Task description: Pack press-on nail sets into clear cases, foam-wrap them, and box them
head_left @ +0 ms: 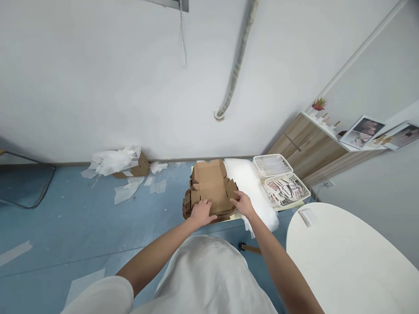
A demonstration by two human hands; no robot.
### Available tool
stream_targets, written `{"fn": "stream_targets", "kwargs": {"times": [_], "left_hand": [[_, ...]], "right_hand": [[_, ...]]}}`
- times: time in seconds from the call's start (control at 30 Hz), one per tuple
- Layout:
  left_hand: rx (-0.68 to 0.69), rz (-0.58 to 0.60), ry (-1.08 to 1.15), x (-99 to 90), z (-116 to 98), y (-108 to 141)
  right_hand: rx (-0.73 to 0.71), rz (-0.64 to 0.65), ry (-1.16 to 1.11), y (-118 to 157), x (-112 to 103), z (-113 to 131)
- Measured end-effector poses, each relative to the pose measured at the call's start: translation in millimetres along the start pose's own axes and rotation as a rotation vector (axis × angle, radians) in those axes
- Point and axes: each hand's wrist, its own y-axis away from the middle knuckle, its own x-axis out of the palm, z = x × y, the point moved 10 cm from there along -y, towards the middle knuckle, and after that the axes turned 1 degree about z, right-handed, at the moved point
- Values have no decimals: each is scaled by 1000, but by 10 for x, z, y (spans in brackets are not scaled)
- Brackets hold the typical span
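A stack of flat brown cardboard box blanks (pixel 214 187) lies in front of me, with die-cut flaps and slots along its sides. My left hand (pixel 201 212) rests on the near left part of the top blank, fingers apart and thumb pointing right. At the right edge, my right hand (pixel 242 203) has its thumb and fingers closed around a side flap of the top blank. The fingertips under that flap are partly hidden. Right beside the stack is a pile of white, thin packing sheets (pixel 250 187).
Two white plastic baskets stand beyond the sheets; the near basket (pixel 309 194) holds many printed cards. A round white table (pixel 353 253) is at my right, near a wooden cabinet (pixel 314 139). On the blue floor, a cardboard box (pixel 141 166) sits among white scraps.
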Motion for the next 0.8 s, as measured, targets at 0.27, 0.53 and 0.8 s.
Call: {"fn": "stream_targets", "kwargs": {"times": [0.27, 0.53, 0.8], "left_hand": [[94, -6, -12, -27, -18, -26], [153, -178, -43, -228, -102, 40], [304, -499, 98, -614, -320, 276]], "right_hand": [[-61, -217, -96, 322, -386, 138], [-303, 189, 433, 645, 691, 386], [10, -90, -300, 401, -188, 160]]}}
